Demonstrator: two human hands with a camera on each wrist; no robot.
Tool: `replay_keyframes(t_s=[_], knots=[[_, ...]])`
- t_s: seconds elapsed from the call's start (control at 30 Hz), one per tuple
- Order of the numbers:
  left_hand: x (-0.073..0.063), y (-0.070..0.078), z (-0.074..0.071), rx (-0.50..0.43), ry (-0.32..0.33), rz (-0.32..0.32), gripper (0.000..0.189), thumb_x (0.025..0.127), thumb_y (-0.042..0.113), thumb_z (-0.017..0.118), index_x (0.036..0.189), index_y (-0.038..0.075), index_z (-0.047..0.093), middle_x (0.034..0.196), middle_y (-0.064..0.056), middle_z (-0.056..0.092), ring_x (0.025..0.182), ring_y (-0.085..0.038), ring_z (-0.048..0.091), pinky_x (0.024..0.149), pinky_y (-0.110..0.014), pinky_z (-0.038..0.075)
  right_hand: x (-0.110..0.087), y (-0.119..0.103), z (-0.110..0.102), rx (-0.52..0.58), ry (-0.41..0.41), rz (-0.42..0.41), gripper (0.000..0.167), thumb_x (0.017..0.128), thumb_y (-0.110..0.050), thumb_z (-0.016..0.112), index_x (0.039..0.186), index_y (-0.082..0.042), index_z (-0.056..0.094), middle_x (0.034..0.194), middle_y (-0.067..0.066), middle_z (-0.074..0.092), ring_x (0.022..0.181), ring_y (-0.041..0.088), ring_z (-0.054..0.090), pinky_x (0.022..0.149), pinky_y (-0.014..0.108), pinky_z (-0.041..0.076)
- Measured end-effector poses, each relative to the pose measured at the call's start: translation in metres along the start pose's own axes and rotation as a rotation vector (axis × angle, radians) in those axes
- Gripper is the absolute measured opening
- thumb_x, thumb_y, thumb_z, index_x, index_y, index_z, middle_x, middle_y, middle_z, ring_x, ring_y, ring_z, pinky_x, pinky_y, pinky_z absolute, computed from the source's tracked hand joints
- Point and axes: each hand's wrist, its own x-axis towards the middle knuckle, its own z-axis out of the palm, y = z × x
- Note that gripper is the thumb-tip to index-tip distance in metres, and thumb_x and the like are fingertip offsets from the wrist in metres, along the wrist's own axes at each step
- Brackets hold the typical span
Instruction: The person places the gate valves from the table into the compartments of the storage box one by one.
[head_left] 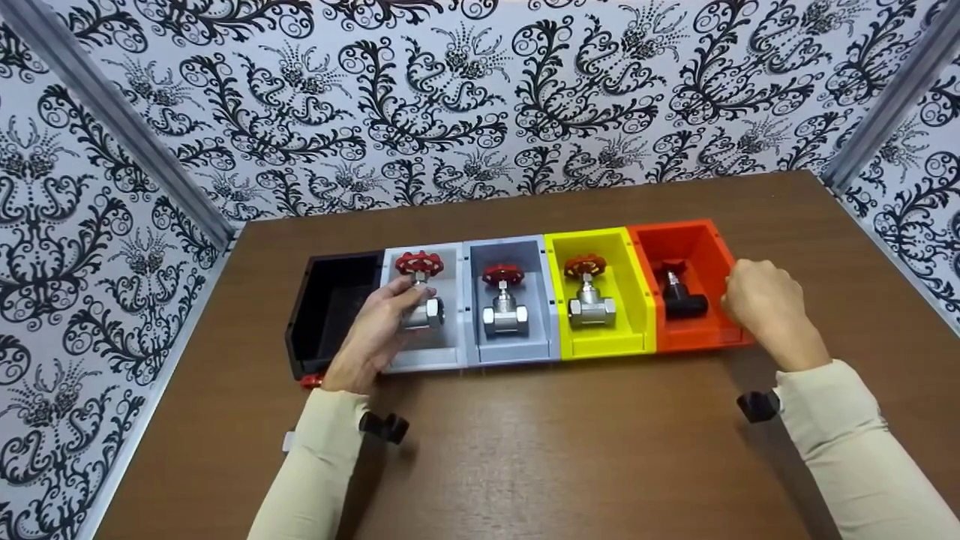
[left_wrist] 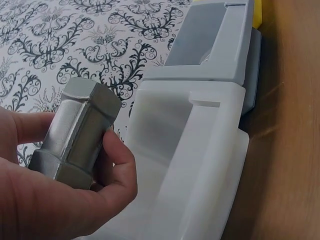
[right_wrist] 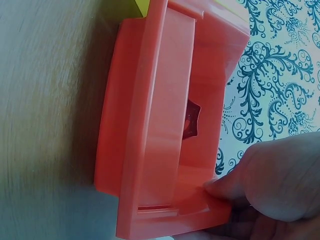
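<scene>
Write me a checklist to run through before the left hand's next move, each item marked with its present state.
1. Left hand has the held valve by its silver body: ok.
2. Held valve's body apart from the white bin: ok in the left wrist view.
3. Orange bin held at its side: ok, the right hand grips the wall.
4. Gray bin and yellow bin each contain a silver valve: ok.
5. Valve bodies match in color: not ok, the black-bodied valve sits in the orange bin.
6. Red part by the black bin identified: cannot tell, it is mostly hidden.
</scene>
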Motion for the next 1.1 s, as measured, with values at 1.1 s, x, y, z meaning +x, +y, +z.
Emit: replay_keyframes(t_s=[1.1], knots=[[0.024, -0.013, 0.01, 0.049, 0.141, -0.054, 0.027, 0.098, 0.009, 0.05, 0.122, -0.002, 0.05, 0.08, 0.001, 0.061, 0.064, -0.01, 0.061, 0.06, -0.03, 0.052, 0.0, 0.001, 0.0, 0.003, -0.01, 0.002, 0.023, 0.094, -0.009, 0.056, 0.089, 0.013, 0.058, 0.075, 0.026, 0.058, 0.06, 0.039, 0.056, 0.053, 0.05, 0.049]])
